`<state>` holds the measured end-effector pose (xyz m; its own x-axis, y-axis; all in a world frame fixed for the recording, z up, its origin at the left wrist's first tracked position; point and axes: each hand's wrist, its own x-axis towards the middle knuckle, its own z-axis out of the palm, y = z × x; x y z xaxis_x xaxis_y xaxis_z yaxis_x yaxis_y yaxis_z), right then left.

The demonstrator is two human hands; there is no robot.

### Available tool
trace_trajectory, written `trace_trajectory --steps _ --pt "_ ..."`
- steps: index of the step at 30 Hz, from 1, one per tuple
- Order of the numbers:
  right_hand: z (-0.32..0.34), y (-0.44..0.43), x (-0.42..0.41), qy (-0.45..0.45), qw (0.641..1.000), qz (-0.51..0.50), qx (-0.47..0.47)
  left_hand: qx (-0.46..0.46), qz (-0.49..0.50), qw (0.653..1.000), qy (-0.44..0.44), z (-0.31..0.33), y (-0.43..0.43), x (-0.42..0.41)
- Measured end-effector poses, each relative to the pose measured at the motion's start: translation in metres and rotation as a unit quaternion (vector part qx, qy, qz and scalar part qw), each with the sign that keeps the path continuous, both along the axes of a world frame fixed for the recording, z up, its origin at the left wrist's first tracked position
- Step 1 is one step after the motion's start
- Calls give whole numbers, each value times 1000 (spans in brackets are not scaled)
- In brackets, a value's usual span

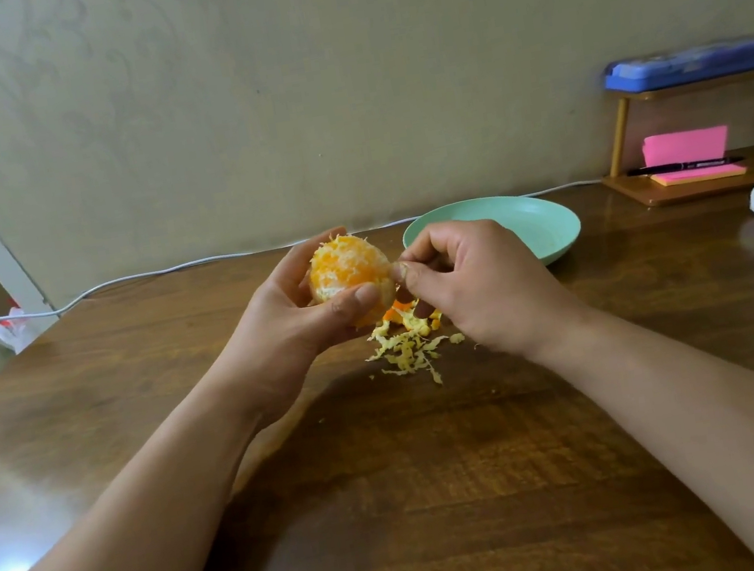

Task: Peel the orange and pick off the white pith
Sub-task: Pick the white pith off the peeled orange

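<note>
Currently the left hand (291, 318) is cradling the orange (347, 265) above the table (444, 472), with the thumb lying across the near lower side and the fingers curling round the far side. The fruit is sitting clear of the wood, just left of the green plate (528, 222). On the visible side the rind is looking fully off; flesh is showing, with ragged white pith clinging over the top and centre. The right hand (468, 280) is closing thumb and forefinger into a pinch against the fruit's right flank, the other fingers curling loosely beneath. Whether a shred is actually sitting between the pads cannot be told; it is too small. Key relation: the orange is lying directly left of the right fingertips, so the pinch is meeting it side-on, and any pull would probably be going rightward, away from the bracing left thumb. Pith shreds (408, 352) and a few peel bits (398, 309) are lying on the table under the hands, not in the plate. Judgement: pith picking is partway; the heaviest patch is facing up, off the pinch line, so the left hand is likely needing to roll the fruit.
</note>
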<state>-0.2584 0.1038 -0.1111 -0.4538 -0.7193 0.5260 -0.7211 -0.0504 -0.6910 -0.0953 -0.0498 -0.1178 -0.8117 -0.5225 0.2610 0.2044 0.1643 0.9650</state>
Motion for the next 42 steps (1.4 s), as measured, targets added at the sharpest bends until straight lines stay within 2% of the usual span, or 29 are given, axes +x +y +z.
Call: trace_trajectory --steps 11,16,20,25,31,37,42 --pt "-5 1 4 40 998 -20 -54 14 -14 1000 21 -4 3 -4" --pt "-4 2 2 -4 999 12 -45 56 -34 997 32 -4 1 -4" --pt "-1 4 1 14 999 24 -32 37 -21 999 27 -3 -2 -2" --pt "1 4 -4 58 998 22 -11 -31 -5 1000 2 0 -3 2" --pt "1 4 -6 45 998 41 -9 -51 -11 999 4 3 0 3" --pt "-1 3 -12 -21 998 50 -40 70 -105 992 31 3 -3 4" --pt "2 1 -10 -129 988 61 57 138 -122 980 71 3 -14 6"
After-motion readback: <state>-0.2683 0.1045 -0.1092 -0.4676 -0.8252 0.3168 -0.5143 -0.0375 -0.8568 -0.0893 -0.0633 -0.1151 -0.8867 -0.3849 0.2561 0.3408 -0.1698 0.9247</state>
